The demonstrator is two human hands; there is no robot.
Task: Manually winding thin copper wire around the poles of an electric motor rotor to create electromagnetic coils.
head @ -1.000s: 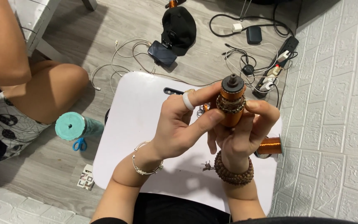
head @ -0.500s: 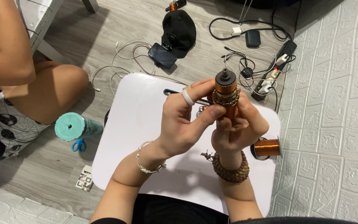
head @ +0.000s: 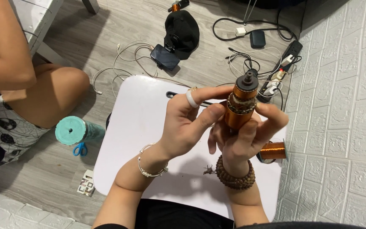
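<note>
Landmark: white lap table (head: pixel 140 127). Off its left edge, a teal bottle (head: pixel 73 130) stands clear of the work. Above the table's middle, the left hand (head: pixel 187 123) pinches the copper-wound motor armature (head: pixel 240 108) upright, steadying it; the right hand (head: pixel 244 138) cups and grips its lower end. A copper wire spool (head: pixel 273 150) lies on the right edge, within reach.

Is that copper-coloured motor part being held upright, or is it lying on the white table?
Upright, off the table. Both hands, left and right, grip the copper-wound rotor, its dark shaft end pointing away above the white table.
</note>
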